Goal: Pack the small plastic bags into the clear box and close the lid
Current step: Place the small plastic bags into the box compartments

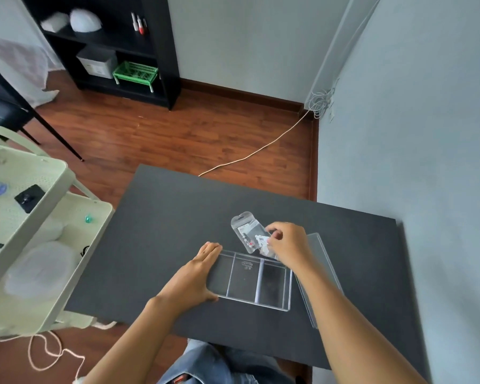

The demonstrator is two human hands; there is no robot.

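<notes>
A clear box [250, 281] with three compartments lies open on the dark table [155, 245]; I see nothing in its compartments. My left hand [194, 275] grips its left end, thumb on the near edge. Just beyond the box's far rim lie several small plastic bags [245, 230], overlapping, with white labels. My right hand [286, 242] pinches one of these bags at its right end, above the box's far right corner. The clear lid [320, 261] lies flat on the table to the right of the box, partly hidden under my right forearm.
A pale green cart [39, 225] with trays of small items stands at the table's left edge. The grey wall [413, 162] runs close along the table's right side. A cord [261, 151] lies on the wooden floor beyond; a black shelf [117, 48] stands far back.
</notes>
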